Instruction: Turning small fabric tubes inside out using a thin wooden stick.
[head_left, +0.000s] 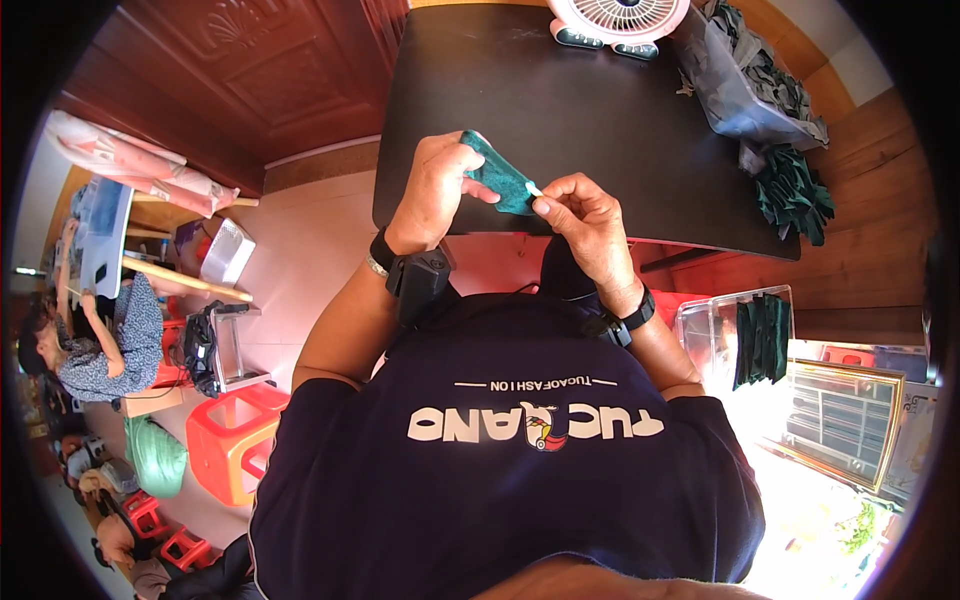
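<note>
A small dark green piece of fabric (pixel 503 183) is stretched between my two hands above the near edge of the black table (pixel 600 130). My left hand (pixel 432 188) is closed on its left end, thumb and fingers pinching the cloth. At the opposite end, the thumb and index finger of my right hand (pixel 588 225) pinch the fabric's corner. A tiny whitish bit (pixel 533 189) shows at that fingertip; it is too small to name. Both wrists wear dark bands, and a black box-shaped device (pixel 418 285) sits on my left forearm.
A pink-white fan (pixel 625 15) stands at the table's far edge. A clear bin (pixel 745 85) of grey cloth pieces is at the far right, with green pieces (pixel 793 195) beside it. Another clear bin (pixel 705 335) holds green pieces. Left are an orange-red stool (pixel 225 450) and a seated person (pixel 110 345).
</note>
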